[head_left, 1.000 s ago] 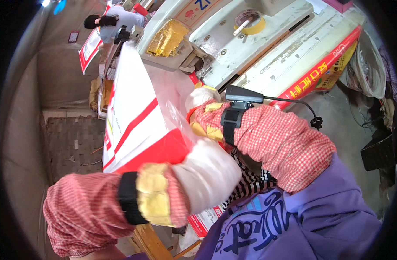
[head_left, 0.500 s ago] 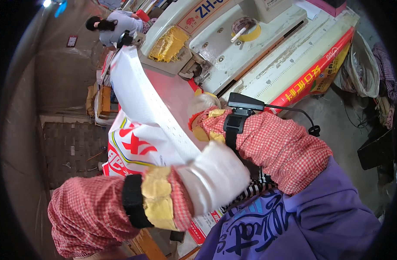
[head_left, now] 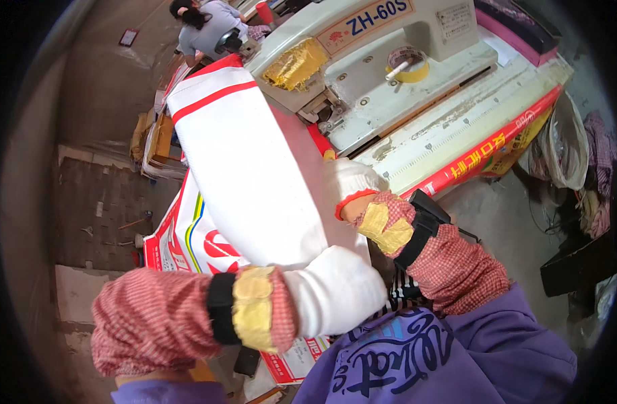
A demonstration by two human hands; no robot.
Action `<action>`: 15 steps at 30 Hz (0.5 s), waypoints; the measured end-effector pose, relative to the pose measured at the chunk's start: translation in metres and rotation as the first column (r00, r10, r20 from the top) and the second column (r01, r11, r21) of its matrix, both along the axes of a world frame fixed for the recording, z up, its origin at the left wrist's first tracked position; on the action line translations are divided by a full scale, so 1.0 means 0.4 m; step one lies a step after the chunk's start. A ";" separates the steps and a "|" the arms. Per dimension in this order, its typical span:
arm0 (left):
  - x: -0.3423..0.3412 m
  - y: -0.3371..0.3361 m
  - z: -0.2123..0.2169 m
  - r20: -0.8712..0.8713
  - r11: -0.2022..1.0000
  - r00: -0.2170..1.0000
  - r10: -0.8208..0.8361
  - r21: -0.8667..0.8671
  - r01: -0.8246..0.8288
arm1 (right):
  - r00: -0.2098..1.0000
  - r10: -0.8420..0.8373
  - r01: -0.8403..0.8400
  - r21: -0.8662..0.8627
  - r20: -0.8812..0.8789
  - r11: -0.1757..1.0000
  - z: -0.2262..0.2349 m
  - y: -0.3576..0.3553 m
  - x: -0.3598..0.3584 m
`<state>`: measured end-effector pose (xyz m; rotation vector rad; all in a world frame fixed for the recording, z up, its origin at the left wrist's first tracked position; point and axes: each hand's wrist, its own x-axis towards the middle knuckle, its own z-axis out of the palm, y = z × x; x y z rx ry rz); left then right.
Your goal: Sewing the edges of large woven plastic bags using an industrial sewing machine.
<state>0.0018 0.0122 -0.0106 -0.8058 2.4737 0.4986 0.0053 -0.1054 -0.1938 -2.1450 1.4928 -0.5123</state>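
A white woven sack (head_left: 254,182) with red, yellow and blue print lies across the work surface, its far end beside the head of a pale sewing machine (head_left: 349,74). My left hand (head_left: 339,289), in a white glove, is at the sack's near edge; its fingers are hidden. My right hand (head_left: 352,183), also gloved, rests to the right of the sack, by the front of the machine's bed, with its fingers out of sight. Between the sack and the machine shows a pale pink surface (head_left: 298,148). Checked red sleeves with black straps cover both forearms.
A roll of yellow tape (head_left: 413,71) with a white stick sits on the machine bed. A pink and black box (head_left: 517,30) stands at the far right. A plastic bag (head_left: 558,145) hangs off the table's right end. Another person (head_left: 211,27) sits at the far left.
The sack's upper part has spread flatter and wider, showing a red band at its far end. My right hand has moved right and slightly down. The view has shifted.
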 end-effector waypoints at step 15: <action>0.424 -0.440 -0.301 -0.653 0.419 0.272 0.707 0.077 -0.905 | 0.497 -0.297 -0.601 0.570 0.816 0.561 0.159 -0.044 -0.016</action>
